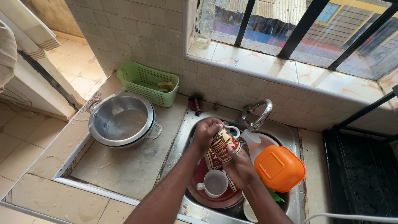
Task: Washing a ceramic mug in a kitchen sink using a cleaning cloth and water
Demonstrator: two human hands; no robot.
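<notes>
A red-and-cream patterned ceramic mug [224,146] is held tipped on its side above the steel sink [184,137], caught between both hands. The left hand [206,132] is clenched over its upper end, fingers curled around the rim, while the right hand [239,166] grasps it from below, closed around its lower side. Directly beneath the grip, inside the sink, a small white cup [214,183] sits upright on a round dark-red plate [215,199]. Just to the right of the right hand an orange square plastic container [279,167] lies upside down on other dishes, with a white plastic jug [250,140] tucked between it and the held mug. The curved chrome tap [262,114] arches just above and beyond the grip. Well to the left of the left hand, on the stone counter [124,166], stands a round steel pot [121,120] with 2 side handles, and behind that a green perforated plastic basket [148,82] against the tiled wall. A clear glass bottle [205,23] stands on the window sill, far above the grip.
</notes>
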